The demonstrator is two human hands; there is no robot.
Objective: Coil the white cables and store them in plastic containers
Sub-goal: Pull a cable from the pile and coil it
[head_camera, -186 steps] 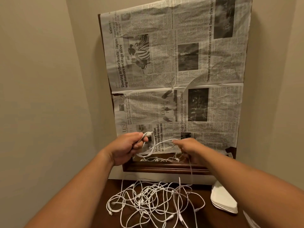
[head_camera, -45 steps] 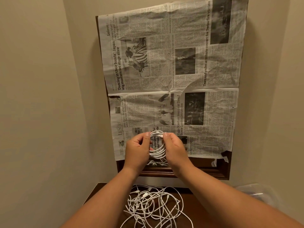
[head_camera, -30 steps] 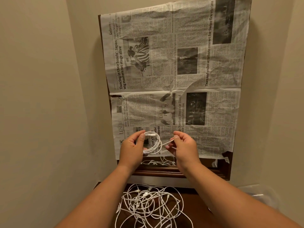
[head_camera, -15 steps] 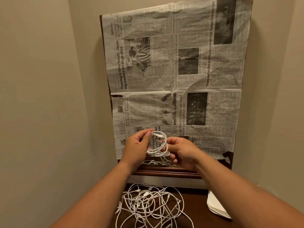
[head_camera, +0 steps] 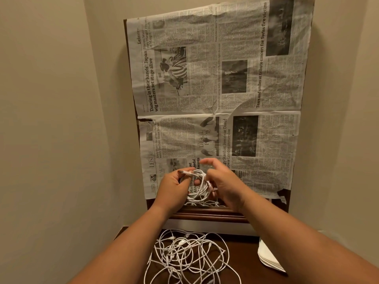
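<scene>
A white cable wound into a small coil (head_camera: 199,186) is held up in front of the newspaper. My left hand (head_camera: 173,186) grips the coil's left side, with a plug end sticking out over its fingers. My right hand (head_camera: 223,181) holds the coil's right side, its index finger and thumb lifted above the loops. Below, a tangled heap of white cables (head_camera: 188,257) lies on the dark wooden table (head_camera: 242,263). A stack of white plastic containers (head_camera: 268,257) shows at the table's right edge, half hidden by my right forearm.
A crumpled newspaper (head_camera: 225,89) covers a dark wood-framed mirror (head_camera: 205,215) leaning on the wall behind the table. Beige walls close in on the left and right, forming a narrow corner.
The loose cable has been wound into a tight coil between both hands. In the last half second my right hand rose over the coil's top and its fingers lifted.
</scene>
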